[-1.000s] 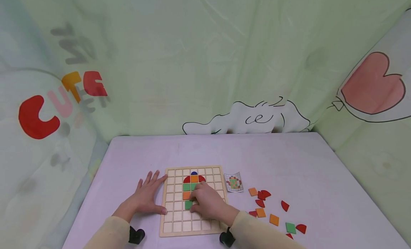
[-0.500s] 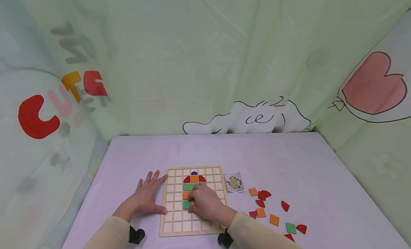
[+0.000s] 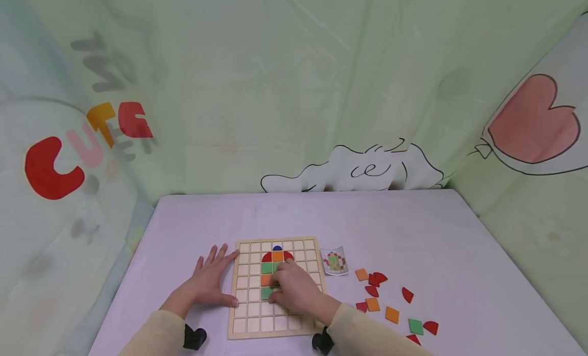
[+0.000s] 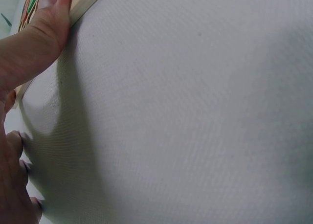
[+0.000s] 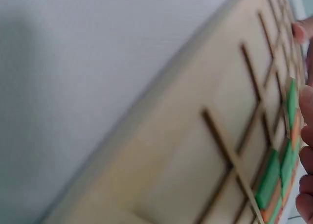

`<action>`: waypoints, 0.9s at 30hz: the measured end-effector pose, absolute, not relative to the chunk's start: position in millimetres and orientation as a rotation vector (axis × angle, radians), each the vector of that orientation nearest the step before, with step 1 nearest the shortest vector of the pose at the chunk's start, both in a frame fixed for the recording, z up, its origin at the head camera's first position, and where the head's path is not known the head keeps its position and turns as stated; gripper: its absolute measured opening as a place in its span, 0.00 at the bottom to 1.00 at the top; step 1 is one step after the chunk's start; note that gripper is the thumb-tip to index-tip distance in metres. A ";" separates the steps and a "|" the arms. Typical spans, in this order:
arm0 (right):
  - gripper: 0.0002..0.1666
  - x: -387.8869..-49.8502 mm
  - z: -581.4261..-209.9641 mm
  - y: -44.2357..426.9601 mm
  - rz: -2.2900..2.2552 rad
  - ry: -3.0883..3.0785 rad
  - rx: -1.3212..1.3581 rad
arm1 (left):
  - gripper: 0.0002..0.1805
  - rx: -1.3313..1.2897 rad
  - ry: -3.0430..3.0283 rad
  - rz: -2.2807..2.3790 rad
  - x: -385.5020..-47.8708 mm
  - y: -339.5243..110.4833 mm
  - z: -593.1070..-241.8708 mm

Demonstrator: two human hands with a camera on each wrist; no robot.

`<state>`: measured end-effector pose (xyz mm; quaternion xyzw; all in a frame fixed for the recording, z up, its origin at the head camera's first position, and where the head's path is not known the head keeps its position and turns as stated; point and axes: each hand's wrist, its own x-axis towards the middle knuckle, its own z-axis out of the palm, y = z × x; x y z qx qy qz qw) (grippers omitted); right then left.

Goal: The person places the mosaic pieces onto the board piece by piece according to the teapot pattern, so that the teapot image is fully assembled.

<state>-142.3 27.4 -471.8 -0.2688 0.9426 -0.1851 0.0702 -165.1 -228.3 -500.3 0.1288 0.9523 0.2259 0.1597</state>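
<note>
A wooden grid board [image 3: 242, 325] lies on the table, with green, orange and red tiles and a blue half-round in its cells. My left hand [image 3: 212, 280] rests beside its left edge, fingers spread; the thumb and a fingertip touch the frame. My right hand [image 3: 299, 287] is over the board's middle, with curled fingers and the thumb at the right side of a green square tile [image 3: 266, 293]. In the right wrist view, this green tile [image 5: 292, 98] sits against a fingertip. An orange tile [image 3: 266, 280] lies just above it. The right hand hides several cells.
A small printed pattern card [image 3: 334, 261] lies right of the board. Further right are scattered loose pieces: orange squares [image 3: 392, 314], red quarter-rounds [image 3: 407, 295] and a green square [image 3: 415, 326]. Fabric walls [image 3: 220, 142] stand behind and beside the table.
The green square tile has shifted slightly left into line with the tiles above, and my right hand moved a little left with it. My left hand has stayed in place.
</note>
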 end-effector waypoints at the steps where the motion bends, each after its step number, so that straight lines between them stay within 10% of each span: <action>1: 0.11 -142.8 -469.8 30.0 -0.590 2.826 -0.799 | 0.69 0.369 2.721 0.647 -165.0 -228.1 -500.3; 27: 0.10 -132.3 -450.4 189.5 -0.895 2.891 -0.302 | 0.69 0.374 2.736 0.630 -165.4 -229.3 -503.2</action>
